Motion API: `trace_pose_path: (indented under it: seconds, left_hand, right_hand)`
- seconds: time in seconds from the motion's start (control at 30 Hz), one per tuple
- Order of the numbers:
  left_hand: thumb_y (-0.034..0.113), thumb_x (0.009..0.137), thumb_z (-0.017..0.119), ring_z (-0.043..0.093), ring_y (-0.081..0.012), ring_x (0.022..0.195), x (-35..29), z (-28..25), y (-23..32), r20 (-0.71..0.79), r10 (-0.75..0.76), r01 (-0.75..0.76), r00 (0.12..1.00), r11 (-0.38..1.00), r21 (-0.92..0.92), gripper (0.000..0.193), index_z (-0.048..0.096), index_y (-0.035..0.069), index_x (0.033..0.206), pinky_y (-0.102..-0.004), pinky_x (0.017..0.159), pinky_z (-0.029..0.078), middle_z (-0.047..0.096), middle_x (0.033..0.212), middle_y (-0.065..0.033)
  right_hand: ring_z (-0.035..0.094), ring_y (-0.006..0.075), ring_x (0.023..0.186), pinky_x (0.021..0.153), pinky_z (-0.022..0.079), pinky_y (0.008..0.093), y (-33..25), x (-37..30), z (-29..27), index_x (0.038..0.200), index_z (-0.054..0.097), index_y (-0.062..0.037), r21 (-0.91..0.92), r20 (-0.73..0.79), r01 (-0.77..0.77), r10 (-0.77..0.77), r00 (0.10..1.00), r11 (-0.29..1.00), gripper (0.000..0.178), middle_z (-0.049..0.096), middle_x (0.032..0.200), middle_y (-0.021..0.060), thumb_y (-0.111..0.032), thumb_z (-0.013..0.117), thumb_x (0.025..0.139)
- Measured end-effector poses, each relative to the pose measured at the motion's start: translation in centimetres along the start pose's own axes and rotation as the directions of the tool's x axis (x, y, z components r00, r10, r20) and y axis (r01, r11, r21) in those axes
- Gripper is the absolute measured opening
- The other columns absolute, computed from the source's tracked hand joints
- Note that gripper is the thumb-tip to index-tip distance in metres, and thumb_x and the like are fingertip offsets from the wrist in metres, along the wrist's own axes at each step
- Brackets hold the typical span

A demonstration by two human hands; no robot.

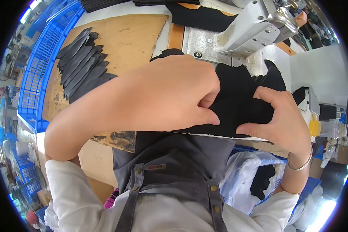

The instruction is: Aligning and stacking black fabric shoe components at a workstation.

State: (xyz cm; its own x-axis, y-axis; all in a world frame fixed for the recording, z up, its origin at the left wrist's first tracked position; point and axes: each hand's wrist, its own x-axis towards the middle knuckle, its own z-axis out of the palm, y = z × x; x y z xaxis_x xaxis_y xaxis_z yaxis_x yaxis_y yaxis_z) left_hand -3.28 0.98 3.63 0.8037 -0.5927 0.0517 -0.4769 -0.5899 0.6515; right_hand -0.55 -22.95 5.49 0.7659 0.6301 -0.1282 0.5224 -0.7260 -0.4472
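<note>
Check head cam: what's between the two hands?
In the head view, a bunched piece of black fabric fills the gap; the left hand and the right hand both pinch it.

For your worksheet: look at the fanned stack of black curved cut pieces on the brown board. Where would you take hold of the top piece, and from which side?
Grip the top piece of the stack of black cut pieces at its tapered upper tip, probably coming from the bare side of the brown board. The tips fan out apart there, while lower down the pieces overlap. Both hands, left hand and right hand, hold the black fabric.
</note>
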Motion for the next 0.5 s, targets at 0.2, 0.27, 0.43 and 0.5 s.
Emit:
trace_pose_path:
  seconds: [0.2,0.27,0.43,0.5]
  left_hand:
    - [0.027,0.072,0.075,0.061,-0.0224,0.077,-1.5,1.1,2.8,-0.138,0.017,0.034,0.99,0.932,0.362,0.03,0.059,0.004,0.085,-0.0344,0.063,0.044,0.064,0.087,-0.0108]
    - [0.032,0.065,0.074,0.059,-0.0285,0.101,-1.9,2.6,3.8,-0.288,0.131,0.036,0.949,0.861,0.508,0.052,0.06,0.003,0.107,-0.0397,0.08,0.045,0.058,0.117,-0.0143]
    - [0.041,0.065,0.068,0.036,-0.0316,0.135,-0.5,4.8,2.7,0.033,0.331,-0.317,0.943,0.865,0.388,0.092,0.036,-0.004,0.139,-0.0441,0.11,0.029,0.036,0.146,-0.0185]
    - [0.045,0.066,0.067,0.036,-0.0318,0.135,-0.4,4.8,2.5,0.07,0.288,-0.291,0.955,0.863,0.413,0.094,0.035,-0.006,0.138,-0.0441,0.109,0.03,0.035,0.147,-0.018]
  right_hand:
    - [0.057,0.0417,0.069,0.062,0.045,0.0393,-0.7,0.0,-0.6,0.087,0.061,0.0077,-0.007,0.034,-0.065,0.065,0.997,0.998,0.05,0.059,0.072,0.0244,-0.028,0.083,0.06]
    - [0.059,0.0407,0.07,0.063,0.046,0.0409,0.4,-0.3,0.3,0.086,0.062,0.0052,-0.059,-0.085,0.106,-0.111,0.99,0.993,0.047,0.06,0.07,0.023,-0.028,0.083,0.061]
    - [0.057,0.0411,0.067,0.061,0.046,0.0421,0.3,-1.0,0.0,0.075,0.055,0.0034,-0.012,-0.066,0.024,-0.025,0.997,1.0,0.039,0.059,0.067,0.0212,-0.029,0.076,0.069]
    - [0.058,0.0342,0.059,0.057,0.045,0.0379,0.9,-1.6,-0.6,0.075,0.055,0.0035,0.103,-0.061,-0.073,0.08,0.995,0.992,0.038,0.057,0.061,0.0183,-0.029,0.076,0.071]
